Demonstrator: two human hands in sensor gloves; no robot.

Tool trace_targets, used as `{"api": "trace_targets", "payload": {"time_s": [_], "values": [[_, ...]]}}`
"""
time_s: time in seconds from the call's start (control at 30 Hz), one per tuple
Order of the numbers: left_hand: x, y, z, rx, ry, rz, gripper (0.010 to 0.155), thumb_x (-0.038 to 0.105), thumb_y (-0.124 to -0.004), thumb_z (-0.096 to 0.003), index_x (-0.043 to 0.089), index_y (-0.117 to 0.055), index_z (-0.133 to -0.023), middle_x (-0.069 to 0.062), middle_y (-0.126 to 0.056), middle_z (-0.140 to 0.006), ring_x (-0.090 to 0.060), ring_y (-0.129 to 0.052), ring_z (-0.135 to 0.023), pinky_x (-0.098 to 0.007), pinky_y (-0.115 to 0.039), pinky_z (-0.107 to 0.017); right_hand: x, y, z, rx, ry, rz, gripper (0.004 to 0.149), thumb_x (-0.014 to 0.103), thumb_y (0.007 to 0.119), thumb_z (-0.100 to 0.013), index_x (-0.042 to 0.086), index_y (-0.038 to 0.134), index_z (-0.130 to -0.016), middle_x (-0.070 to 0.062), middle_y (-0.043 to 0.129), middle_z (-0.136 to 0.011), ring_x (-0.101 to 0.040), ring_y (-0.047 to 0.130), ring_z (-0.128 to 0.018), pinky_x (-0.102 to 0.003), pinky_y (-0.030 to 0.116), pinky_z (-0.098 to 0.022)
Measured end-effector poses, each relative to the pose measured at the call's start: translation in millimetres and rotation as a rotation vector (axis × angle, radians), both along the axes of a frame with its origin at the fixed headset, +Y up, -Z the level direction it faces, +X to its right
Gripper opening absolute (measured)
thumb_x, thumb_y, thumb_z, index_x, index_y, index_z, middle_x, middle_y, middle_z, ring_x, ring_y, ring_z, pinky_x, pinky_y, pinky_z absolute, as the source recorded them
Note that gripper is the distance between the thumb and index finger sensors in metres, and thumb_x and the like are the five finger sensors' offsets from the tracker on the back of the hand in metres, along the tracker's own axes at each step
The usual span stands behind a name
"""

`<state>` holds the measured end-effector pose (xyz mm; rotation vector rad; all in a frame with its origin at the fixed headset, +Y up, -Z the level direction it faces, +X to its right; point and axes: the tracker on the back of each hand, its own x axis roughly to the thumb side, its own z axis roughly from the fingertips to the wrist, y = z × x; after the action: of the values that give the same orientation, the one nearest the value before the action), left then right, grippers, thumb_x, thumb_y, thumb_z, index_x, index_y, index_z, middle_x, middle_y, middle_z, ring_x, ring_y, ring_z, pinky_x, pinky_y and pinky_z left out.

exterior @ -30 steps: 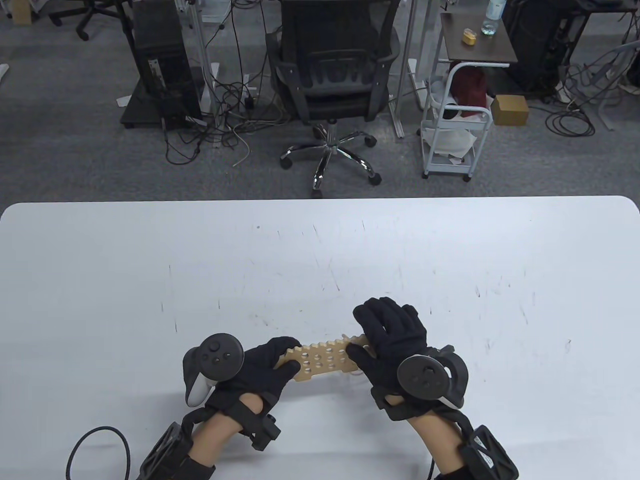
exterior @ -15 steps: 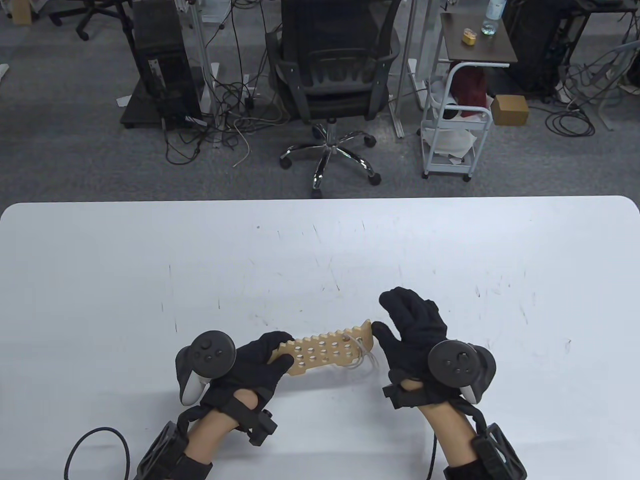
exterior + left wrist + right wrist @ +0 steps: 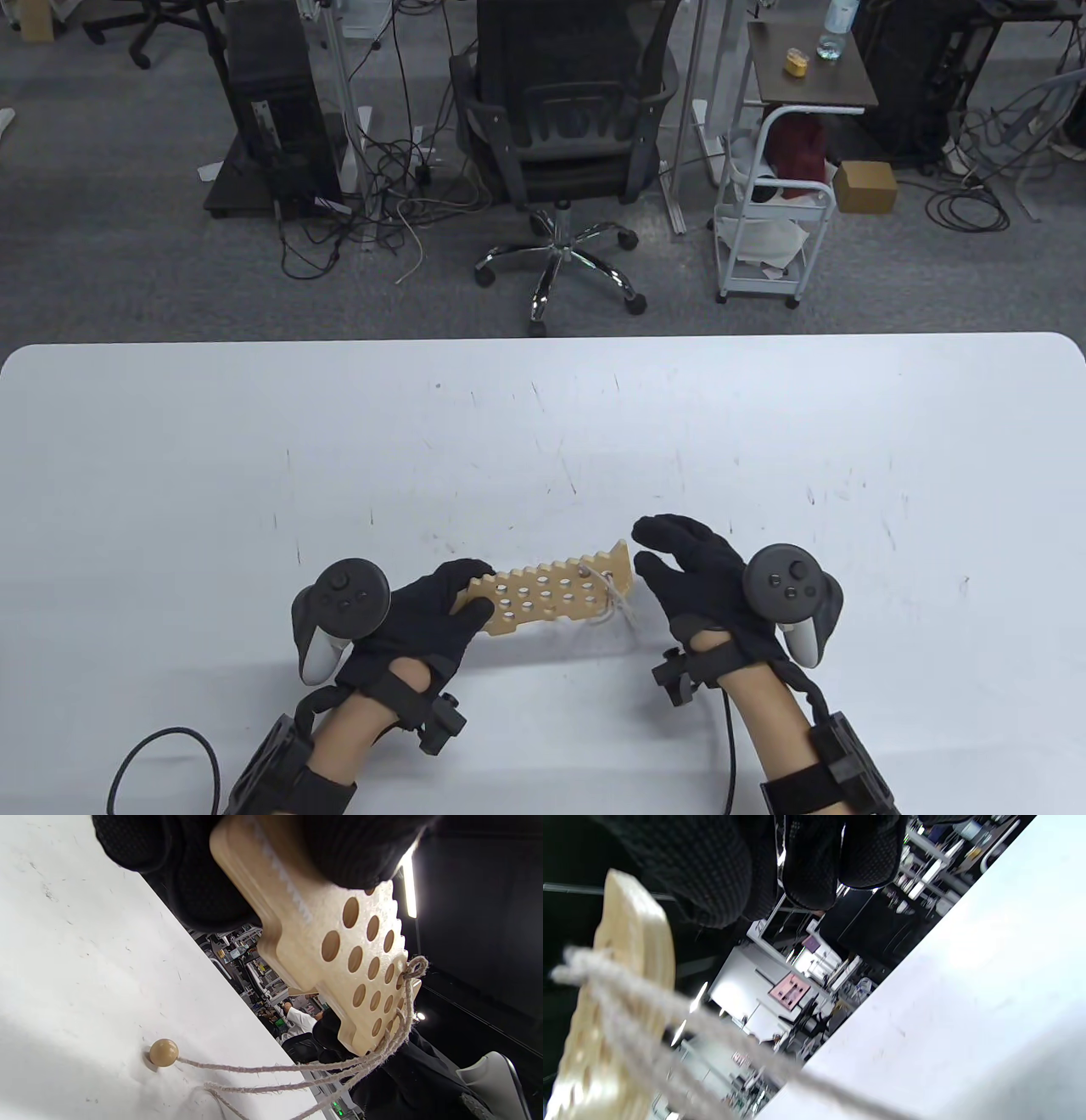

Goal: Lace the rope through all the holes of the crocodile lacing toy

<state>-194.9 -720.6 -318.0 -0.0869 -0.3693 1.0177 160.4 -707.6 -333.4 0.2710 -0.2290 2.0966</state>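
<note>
My left hand (image 3: pixel 441 615) grips the crocodile toy (image 3: pixel 556 594) at lower centre, long axis running left to right; my right hand (image 3: pixel 704 569) hangs relaxed just beside its roped end, rope (image 3: pixel 322 1069) trailing down

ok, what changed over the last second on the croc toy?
The right hand came off the crocodile toy's right end and drew back to the right; it now hovers open beside that end, holding nothing. That uncovered the rope tied at that end. The toy shifted slightly left. The left hand still grips the toy's left end, and most holes remain unthreaded.
</note>
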Motion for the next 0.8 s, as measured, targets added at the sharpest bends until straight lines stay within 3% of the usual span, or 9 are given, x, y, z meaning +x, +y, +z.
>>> {"api": "trace_targets", "payload": {"time_s": [0.3,0.8], "values": [[1.0,1.2,-0.3,-0.01,-0.052,0.049,0.053,0.041,-0.08,-0.039,0.029,-0.072,-0.09,0.004,-0.091,-0.078,-0.023,-0.097,-0.059,-0.051,-0.069,-0.068,-15.1,-6.0,-0.5,-0.018,0.143,0.061,0.048,0.033,0.093,-0.042,0.027,0.083,-0.089,-0.011,0.076,-0.099,-0.042,0.067,-0.092,-0.067,0.046,-0.066],[5.5,1.1,0.4,-0.029,-0.145,0.088,0.054,0.042,-0.078,-0.0392,0.028,-0.071,-0.09,0.004,-0.091,-0.076,-0.022,-0.097,-0.056,-0.051,-0.07,-0.067,-38.2,-6.8,9.0,0.04,0.245,0.067,0.05,0.036,0.093,-0.042,0.027,0.082,-0.089,-0.012,0.076,-0.099,-0.042,0.069,-0.091,-0.066,0.048,-0.066]]}}
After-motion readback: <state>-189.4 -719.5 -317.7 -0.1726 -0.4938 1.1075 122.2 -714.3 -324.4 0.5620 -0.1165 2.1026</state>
